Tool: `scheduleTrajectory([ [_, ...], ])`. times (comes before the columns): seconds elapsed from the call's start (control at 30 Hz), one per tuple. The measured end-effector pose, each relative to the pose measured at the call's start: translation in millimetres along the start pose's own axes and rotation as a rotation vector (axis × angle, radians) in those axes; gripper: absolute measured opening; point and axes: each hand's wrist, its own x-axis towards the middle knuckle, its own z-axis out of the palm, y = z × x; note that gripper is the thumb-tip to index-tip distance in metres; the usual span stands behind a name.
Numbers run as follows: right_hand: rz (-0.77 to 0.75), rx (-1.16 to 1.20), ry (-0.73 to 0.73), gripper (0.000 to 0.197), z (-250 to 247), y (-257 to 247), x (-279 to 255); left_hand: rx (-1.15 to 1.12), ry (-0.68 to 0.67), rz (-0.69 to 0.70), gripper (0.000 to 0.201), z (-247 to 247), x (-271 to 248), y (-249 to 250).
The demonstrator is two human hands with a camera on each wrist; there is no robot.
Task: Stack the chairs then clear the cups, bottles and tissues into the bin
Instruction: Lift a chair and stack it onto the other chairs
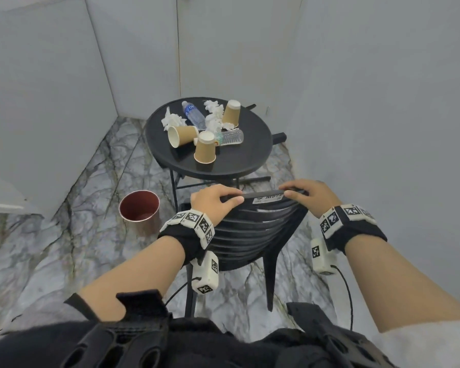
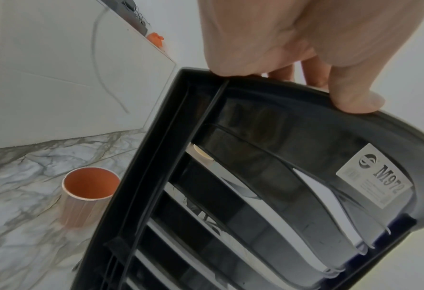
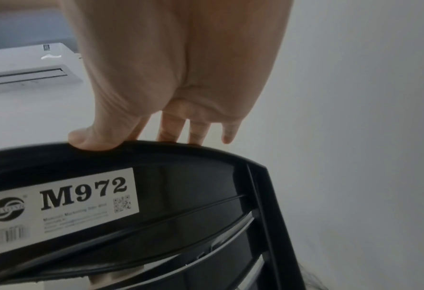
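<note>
Two hands on one black slatted chair (image 1: 252, 232), nearest the wearer. Left hand (image 1: 215, 200) grips the left end of the chair's top rail, fingers curled over the far side, thumb (image 2: 355, 98) pressed on the near face. Right hand (image 1: 310, 195) grips the right end of the same rail, thumb (image 3: 92, 139) on the near edge, fingers (image 3: 171, 127) hooked over the back. Between the hands, on the rail: one white label (image 3: 59, 206) printed M972, with a barcode and a small square code. Chair back faces the wearer; two rear legs visible on the marble-patterned floor (image 1: 51, 248). Whether a second chair sits nested beneath cannot be told.

One round bin (image 1: 140, 211), reddish inside, upright and open-topped, on the floor to the left of the chair and near the desk's legs.

One round black desk (image 1: 255, 158), just beyond the chair, in the corner of pale walls (image 1: 383, 102). On it, clustered toward the middle and far side:
- three paper cups: one upside down at the near edge of the cluster (image 1: 205, 151), one on its side with the mouth facing left (image 1: 182, 135), one upside down at the far right (image 1: 232, 112);
- two clear plastic bottles, both lying down: one with a blue label (image 1: 193, 114) at the far side, one (image 1: 229, 138) just right of the nearest cup;
- crumpled white tissues: one clump at the left (image 1: 171, 120), more (image 1: 215, 115) between the blue-label bottle and the far cup.
</note>
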Motion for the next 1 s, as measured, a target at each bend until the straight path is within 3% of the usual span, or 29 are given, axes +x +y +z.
scheduleTrajectory([
  [0.5,-0.004,-0.052,-0.044,0.024,32,33,-112,0.087,-0.031,0.021,0.023,61,-105,0],
  [0.73,-0.009,-0.067,0.034,0.025,43,34,-124,0.06,-0.032,-0.005,0.023,62,-113,2],
  [0.9,-0.179,-0.224,0.133,0.022,41,25,-126,0.059,-0.002,-0.012,0.025,59,-121,10],
  [1.0,-0.22,-0.242,0.168,0.025,38,11,-120,-0.042,0.097,-0.068,0.025,47,-121,7],
])
